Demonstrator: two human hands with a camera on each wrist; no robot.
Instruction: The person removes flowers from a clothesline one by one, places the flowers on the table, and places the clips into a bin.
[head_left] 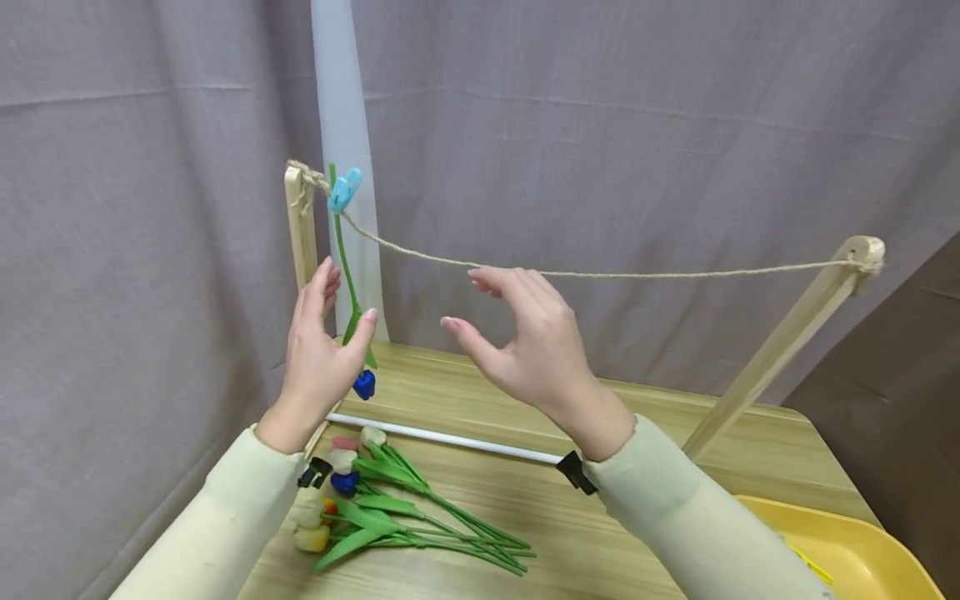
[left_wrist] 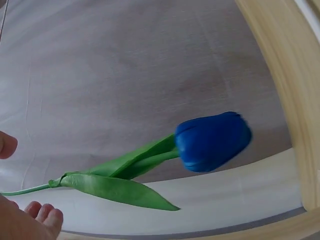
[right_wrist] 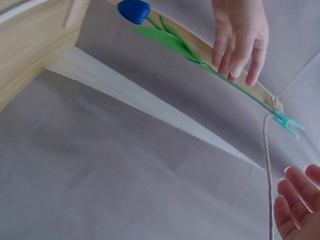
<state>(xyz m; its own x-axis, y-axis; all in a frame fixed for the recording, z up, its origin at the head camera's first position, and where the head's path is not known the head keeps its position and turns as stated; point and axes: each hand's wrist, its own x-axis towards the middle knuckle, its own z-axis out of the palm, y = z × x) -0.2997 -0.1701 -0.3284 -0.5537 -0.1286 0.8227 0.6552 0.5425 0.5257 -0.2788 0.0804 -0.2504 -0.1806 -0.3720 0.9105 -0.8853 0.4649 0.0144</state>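
Observation:
A blue artificial tulip (head_left: 364,384) hangs head down from a twine line (head_left: 420,253), its green stem held by a light-blue clothespin (head_left: 344,192) near the left post. My left hand (head_left: 318,350) is beside the stem, fingers up and thumb apart, holding nothing. To the right, my right hand (head_left: 528,342) is raised just below the twine with fingers relaxed and nothing between them. The left wrist view shows the tulip's blue bloom (left_wrist: 212,141) and leaves close by. In the right wrist view the clothespin (right_wrist: 286,123) sits on the twine beyond my right fingertips.
Two wooden posts, left (head_left: 302,233) and right (head_left: 787,342), carry the twine. Several artificial tulips (head_left: 405,517) lie on the wooden table (head_left: 585,533). A white rod (head_left: 450,437) crosses behind them. A yellow tray (head_left: 877,554) stands at the right front; grey curtains (head_left: 600,125) surround the table.

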